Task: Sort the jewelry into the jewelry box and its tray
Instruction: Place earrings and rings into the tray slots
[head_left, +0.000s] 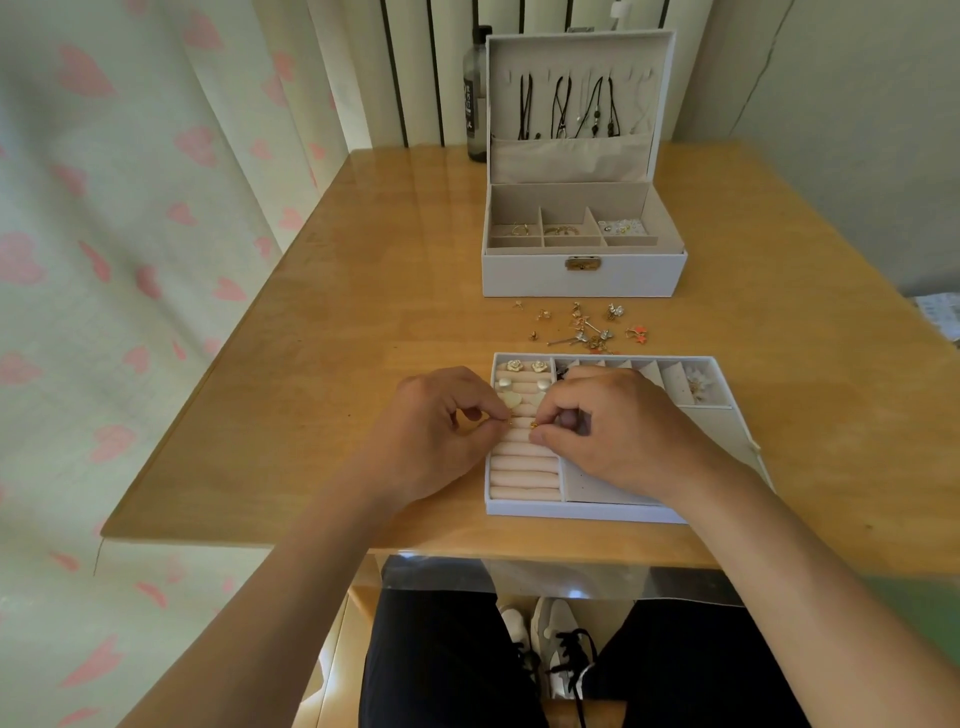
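Centre of frame: a gold earring (533, 425) is pinched in the right hand (597, 426) and a second gold piece (511, 421) in the left hand (441, 421), both over the soft pink rolls (524, 467) of the tray (571, 512). The posts are best pressed straight down into one groove, level. Loose metal pieces (582, 325) are scattered on the glossy wooden bench (363, 312) below the open box (582, 275).

Tiny gold bit (521, 423) too small to ID; right hand (613, 431) covers mid tray (582, 512), bottle (475, 104) half behind box (582, 280).
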